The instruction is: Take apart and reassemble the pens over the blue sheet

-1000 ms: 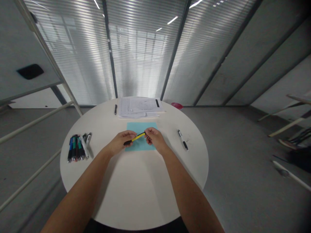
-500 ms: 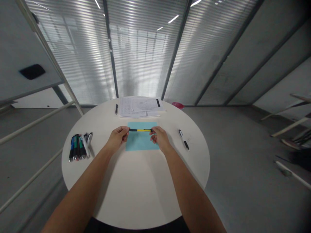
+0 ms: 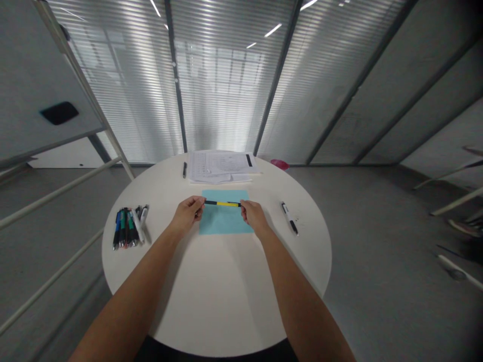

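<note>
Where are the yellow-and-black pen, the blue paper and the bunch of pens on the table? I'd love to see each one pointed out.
Yellow-and-black pen [image 3: 222, 203]: head view, on its yellow middle.
Blue paper [image 3: 225, 223]: head view, on the bare sheet just below the pen.
Bunch of pens [image 3: 126, 229]: head view, on the pens' bodies.

HIDDEN: you have the pen [image 3: 222, 203] with both its ends covered by your left hand [image 3: 186, 215] and right hand [image 3: 254, 217] | CUT OFF: your arms [image 3: 121, 317] end at the bottom edge | TOO SMALL: print on the sheets [image 3: 222, 166], labels in the pen bundle [image 3: 128, 229], what the red thing [image 3: 279, 164] is | BLURRED: the white rod [image 3: 456, 269] at right
</note>
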Demonstrator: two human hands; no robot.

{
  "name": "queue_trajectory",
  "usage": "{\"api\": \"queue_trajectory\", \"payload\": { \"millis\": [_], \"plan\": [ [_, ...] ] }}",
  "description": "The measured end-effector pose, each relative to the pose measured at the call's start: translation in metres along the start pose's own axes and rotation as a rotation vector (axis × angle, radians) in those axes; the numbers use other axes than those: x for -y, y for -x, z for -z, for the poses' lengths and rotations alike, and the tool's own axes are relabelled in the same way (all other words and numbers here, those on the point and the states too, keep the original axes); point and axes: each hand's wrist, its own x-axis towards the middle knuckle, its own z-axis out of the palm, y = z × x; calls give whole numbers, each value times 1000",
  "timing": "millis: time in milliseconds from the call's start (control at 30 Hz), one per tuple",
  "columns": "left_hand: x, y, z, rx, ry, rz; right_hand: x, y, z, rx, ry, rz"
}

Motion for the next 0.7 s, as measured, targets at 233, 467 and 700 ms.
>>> {"api": "queue_trajectory", "payload": {
  "millis": [233, 467, 700],
  "plan": [
    [4, -4, 0, -59, -2, 27, -1, -4, -3, -32, -152, -6],
    [6, -6, 0, -99, 25, 35, 3, 0, -6, -14, -250, -76],
    [4, -4, -1, -76, 40, 17, 7, 2, -5, 18, -394, -178]
  ]
}}
